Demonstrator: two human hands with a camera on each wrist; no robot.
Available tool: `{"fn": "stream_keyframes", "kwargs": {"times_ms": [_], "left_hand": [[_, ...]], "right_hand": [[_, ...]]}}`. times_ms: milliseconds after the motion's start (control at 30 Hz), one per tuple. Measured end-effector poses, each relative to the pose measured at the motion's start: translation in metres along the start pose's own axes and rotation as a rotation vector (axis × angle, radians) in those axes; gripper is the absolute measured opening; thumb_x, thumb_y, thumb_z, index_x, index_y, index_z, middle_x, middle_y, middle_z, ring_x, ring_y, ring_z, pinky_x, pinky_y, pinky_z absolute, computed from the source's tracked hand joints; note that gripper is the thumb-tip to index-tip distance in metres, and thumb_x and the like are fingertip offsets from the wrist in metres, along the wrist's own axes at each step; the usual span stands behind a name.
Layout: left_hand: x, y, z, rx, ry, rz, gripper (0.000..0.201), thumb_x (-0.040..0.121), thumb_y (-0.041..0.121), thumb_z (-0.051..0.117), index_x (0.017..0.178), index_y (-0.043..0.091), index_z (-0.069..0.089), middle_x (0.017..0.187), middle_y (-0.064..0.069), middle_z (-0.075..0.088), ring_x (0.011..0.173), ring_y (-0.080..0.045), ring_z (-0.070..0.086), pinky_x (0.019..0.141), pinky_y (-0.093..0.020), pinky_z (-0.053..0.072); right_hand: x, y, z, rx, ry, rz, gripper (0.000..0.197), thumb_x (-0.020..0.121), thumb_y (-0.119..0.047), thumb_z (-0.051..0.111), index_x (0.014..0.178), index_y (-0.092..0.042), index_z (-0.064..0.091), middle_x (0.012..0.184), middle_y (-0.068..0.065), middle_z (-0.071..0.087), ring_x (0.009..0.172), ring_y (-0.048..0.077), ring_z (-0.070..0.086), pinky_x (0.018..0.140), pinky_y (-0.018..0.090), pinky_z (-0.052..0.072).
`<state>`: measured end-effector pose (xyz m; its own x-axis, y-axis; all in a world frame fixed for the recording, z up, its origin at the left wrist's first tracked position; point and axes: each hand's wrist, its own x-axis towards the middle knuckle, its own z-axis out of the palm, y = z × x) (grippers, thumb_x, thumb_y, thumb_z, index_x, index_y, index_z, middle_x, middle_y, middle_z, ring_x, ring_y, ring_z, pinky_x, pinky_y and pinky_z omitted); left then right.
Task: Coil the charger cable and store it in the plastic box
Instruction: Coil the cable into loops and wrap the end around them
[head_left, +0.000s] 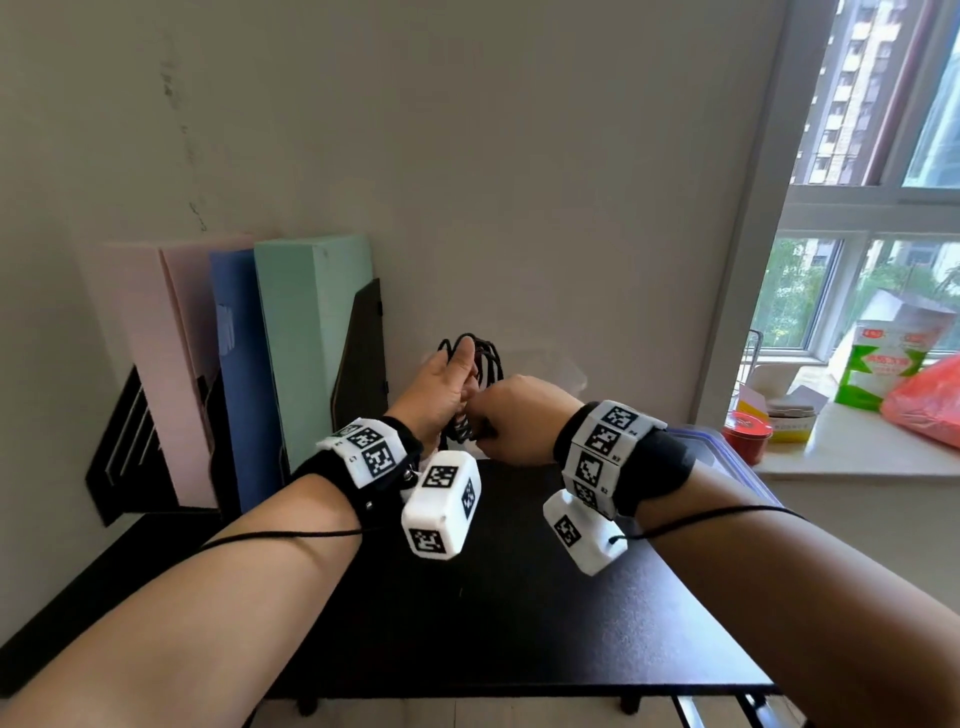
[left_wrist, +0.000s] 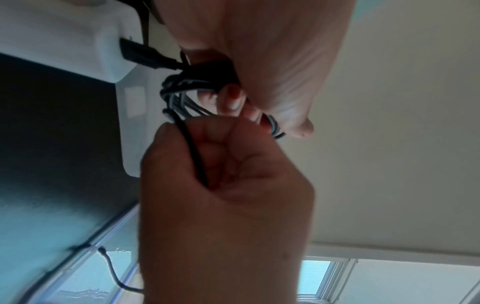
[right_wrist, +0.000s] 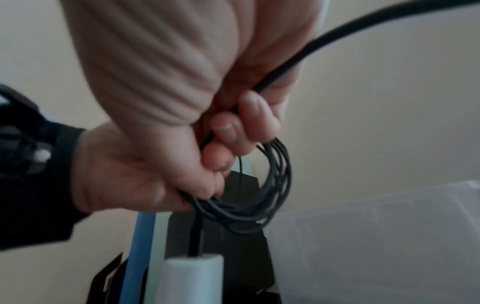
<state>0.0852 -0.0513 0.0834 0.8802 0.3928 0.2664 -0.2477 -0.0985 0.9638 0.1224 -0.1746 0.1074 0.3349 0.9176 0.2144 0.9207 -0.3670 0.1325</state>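
Note:
The black charger cable (head_left: 480, 364) is gathered into several loops and held in the air above the back of the black desk (head_left: 493, 623). My left hand (head_left: 457, 384) grips the bundle, with loops sticking up past its fingers. My right hand (head_left: 498, 431) is a fist just to its right, pinching a strand at the bundle's lower end. In the left wrist view the right hand (left_wrist: 215, 144) holds a single strand (left_wrist: 193, 156) below the coil (left_wrist: 182, 88). The right wrist view has the coil (right_wrist: 262, 195) hanging under the left hand (right_wrist: 207, 181). The translucent plastic box (head_left: 563, 376) stands behind the hands by the wall.
Pink, blue and green file boxes (head_left: 291, 338) stand in a black rack at the back left. A clear lid with a blue rim (head_left: 727, 457) lies at the desk's right edge. The window sill (head_left: 857, 447) holds a red tin, a green packet and a red bag.

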Motion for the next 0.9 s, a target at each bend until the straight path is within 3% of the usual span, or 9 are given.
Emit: {"fn": "stream_keyframes", "kwargs": {"times_ms": [100, 200, 267, 367, 500, 600, 733, 800, 900], "left_hand": [[-0.005, -0.001, 0.007, -0.024, 0.044, -0.046, 0.038, 0.096, 0.045, 0.035, 0.072, 0.018, 0.045, 0.065, 0.003, 0.044, 0.056, -0.009, 0.04, 0.055, -0.021, 0.036], [-0.006, 0.001, 0.007, -0.109, 0.011, -0.081, 0.037, 0.099, 0.041, 0.034, 0.074, 0.018, 0.049, 0.068, -0.001, 0.049, 0.059, -0.01, 0.047, 0.06, -0.023, 0.043], [-0.005, 0.001, 0.006, -0.111, -0.017, -0.125, 0.038, 0.099, 0.039, 0.034, 0.077, 0.018, 0.056, 0.067, 0.001, 0.06, 0.065, -0.011, 0.055, 0.069, -0.027, 0.047], [-0.005, -0.001, 0.007, -0.072, -0.07, -0.162, 0.036, 0.096, 0.032, 0.039, 0.068, 0.017, 0.057, 0.053, 0.004, 0.055, 0.059, -0.016, 0.049, 0.059, -0.028, 0.04], [-0.008, -0.003, 0.006, 0.006, -0.129, -0.137, 0.042, 0.096, 0.048, 0.033, 0.086, 0.019, 0.061, 0.069, -0.002, 0.058, 0.062, -0.018, 0.057, 0.059, -0.028, 0.046], [-0.008, -0.003, 0.004, -0.044, -0.142, -0.154, 0.04, 0.097, 0.046, 0.033, 0.085, 0.014, 0.054, 0.069, -0.006, 0.051, 0.053, -0.017, 0.051, 0.055, -0.028, 0.044], [-0.011, -0.002, 0.005, -0.003, -0.175, -0.187, 0.041, 0.1, 0.038, 0.032, 0.083, 0.01, 0.056, 0.062, -0.007, 0.06, 0.044, -0.013, 0.06, 0.045, -0.021, 0.045], [-0.012, 0.0, 0.005, -0.003, -0.191, -0.178, 0.043, 0.1, 0.037, 0.032, 0.074, 0.01, 0.051, 0.051, -0.003, 0.056, 0.033, -0.01, 0.047, 0.041, -0.019, 0.037], [-0.009, 0.004, -0.001, -0.114, -0.218, -0.205, 0.044, 0.099, 0.043, 0.031, 0.068, 0.013, 0.043, 0.039, 0.006, 0.037, 0.027, -0.005, 0.026, 0.035, -0.017, 0.024]], "right_hand": [[-0.001, -0.001, -0.002, 0.056, -0.016, -0.049, 0.015, 0.081, -0.016, 0.056, 0.09, -0.011, 0.067, 0.089, 0.005, 0.069, 0.081, 0.024, 0.063, 0.071, 0.033, 0.052], [-0.002, 0.002, -0.003, 0.126, 0.03, -0.053, 0.012, 0.079, -0.019, 0.062, 0.089, -0.017, 0.057, 0.087, 0.0, 0.064, 0.077, 0.021, 0.058, 0.068, 0.033, 0.049], [-0.001, 0.004, -0.004, 0.087, 0.103, -0.02, 0.027, 0.077, -0.027, 0.068, 0.097, -0.018, 0.053, 0.087, -0.002, 0.062, 0.072, 0.016, 0.052, 0.061, 0.029, 0.041], [-0.001, 0.007, -0.008, 0.029, 0.209, 0.086, 0.053, 0.065, -0.048, 0.075, 0.101, -0.019, 0.047, 0.079, -0.007, 0.058, 0.069, 0.017, 0.055, 0.056, 0.027, 0.037], [-0.001, 0.017, -0.012, 0.117, 0.218, 0.287, 0.081, 0.043, -0.068, 0.078, 0.092, -0.019, 0.036, 0.064, -0.01, 0.05, 0.054, 0.011, 0.048, 0.052, 0.029, 0.038], [-0.001, 0.023, -0.007, 0.254, 0.205, 0.362, 0.084, 0.045, -0.063, 0.081, 0.098, -0.016, 0.038, 0.069, -0.008, 0.051, 0.06, 0.012, 0.05, 0.051, 0.028, 0.039], [0.004, 0.034, -0.004, 0.59, 0.199, 0.325, 0.074, 0.059, -0.041, 0.085, 0.108, -0.014, 0.037, 0.084, -0.004, 0.051, 0.069, 0.01, 0.049, 0.055, 0.02, 0.038], [0.007, 0.037, -0.004, 0.653, 0.199, 0.297, 0.072, 0.063, -0.037, 0.083, 0.113, -0.012, 0.037, 0.094, -0.001, 0.05, 0.069, 0.006, 0.046, 0.057, 0.017, 0.037], [0.006, 0.043, -0.003, 0.684, 0.251, 0.304, 0.069, 0.065, -0.038, 0.082, 0.115, -0.013, 0.042, 0.105, -0.001, 0.052, 0.076, 0.005, 0.049, 0.065, 0.017, 0.042]]}}
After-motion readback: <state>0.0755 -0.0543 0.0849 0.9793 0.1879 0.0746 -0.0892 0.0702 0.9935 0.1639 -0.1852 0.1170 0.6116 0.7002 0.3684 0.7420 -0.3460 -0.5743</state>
